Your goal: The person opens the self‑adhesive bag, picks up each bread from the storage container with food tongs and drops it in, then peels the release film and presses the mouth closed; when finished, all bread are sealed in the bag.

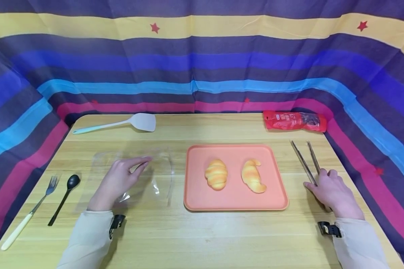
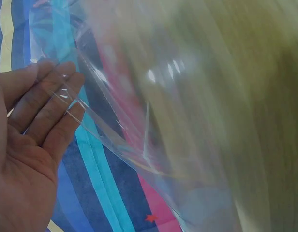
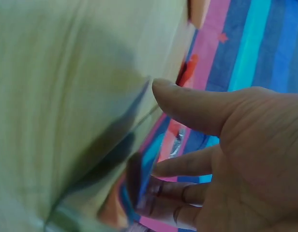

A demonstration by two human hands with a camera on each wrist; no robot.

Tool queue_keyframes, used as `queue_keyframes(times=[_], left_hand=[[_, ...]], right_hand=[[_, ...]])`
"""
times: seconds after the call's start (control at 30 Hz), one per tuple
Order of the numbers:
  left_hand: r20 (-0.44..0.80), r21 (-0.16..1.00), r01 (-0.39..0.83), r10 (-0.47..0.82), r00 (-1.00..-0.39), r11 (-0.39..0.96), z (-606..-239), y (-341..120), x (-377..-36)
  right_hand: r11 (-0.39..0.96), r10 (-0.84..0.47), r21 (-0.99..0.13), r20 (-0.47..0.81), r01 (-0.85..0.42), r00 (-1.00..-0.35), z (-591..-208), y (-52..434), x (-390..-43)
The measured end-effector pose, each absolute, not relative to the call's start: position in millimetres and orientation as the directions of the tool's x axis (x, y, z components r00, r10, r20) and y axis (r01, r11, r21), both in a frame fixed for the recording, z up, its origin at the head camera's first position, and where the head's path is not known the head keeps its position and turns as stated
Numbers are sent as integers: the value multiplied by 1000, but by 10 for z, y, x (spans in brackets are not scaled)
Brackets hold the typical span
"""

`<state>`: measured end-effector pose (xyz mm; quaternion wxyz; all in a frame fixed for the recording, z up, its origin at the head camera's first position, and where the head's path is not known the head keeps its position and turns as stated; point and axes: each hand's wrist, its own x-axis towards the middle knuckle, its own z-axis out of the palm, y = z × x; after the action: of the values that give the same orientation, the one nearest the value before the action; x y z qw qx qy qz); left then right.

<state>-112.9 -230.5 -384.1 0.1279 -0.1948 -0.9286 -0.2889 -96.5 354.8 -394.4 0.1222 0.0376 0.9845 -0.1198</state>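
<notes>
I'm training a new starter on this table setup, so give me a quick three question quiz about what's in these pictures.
1. True or false: two croissants lie on the orange tray.
2. What does the left hand rest on? A) the fork B) a clear plastic bag C) the spatula
3. Fill in: the right hand touches the metal ____, which lie to the right of the tray.

Key
1. True; the second croissant sits beside the first.
2. B, the clear plastic bag; the fork and spatula lie untouched.
3. tongs.
</notes>
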Motion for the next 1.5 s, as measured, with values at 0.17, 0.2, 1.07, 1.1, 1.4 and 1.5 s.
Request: queue_keyframes(times=[0.17,0.2,1.07,1.1,1.4,1.5], left_hand=[[363,481,447,293,-884,754,-3847,-2298,-1130],[368,478,452,295,-881,753,-3849,-2297,-1131],[351,489,439,290,-890,754,-3864,-2310,-1133],[350,491,438,290,-891,753,-3861,-2309,-1131],[380,479,453,288,-879,752,-3853,-2305,-1124],[372,483,447,285,-883,753,-3851,-2305,-1123]], right_hand=[[969,36,-230,-239,93,-970,-3967,3596,-1015],[969,37,-229,-245,95,-969,-3965,3604,-1024],[960,76,-273,15,69,-997,-3770,3545,-845],[958,65,-281,26,55,-998,-3757,3537,-834],[941,-109,-313,86,-131,-990,-3649,3471,-739],[931,-160,-316,99,-184,-982,-3637,3471,-699]])
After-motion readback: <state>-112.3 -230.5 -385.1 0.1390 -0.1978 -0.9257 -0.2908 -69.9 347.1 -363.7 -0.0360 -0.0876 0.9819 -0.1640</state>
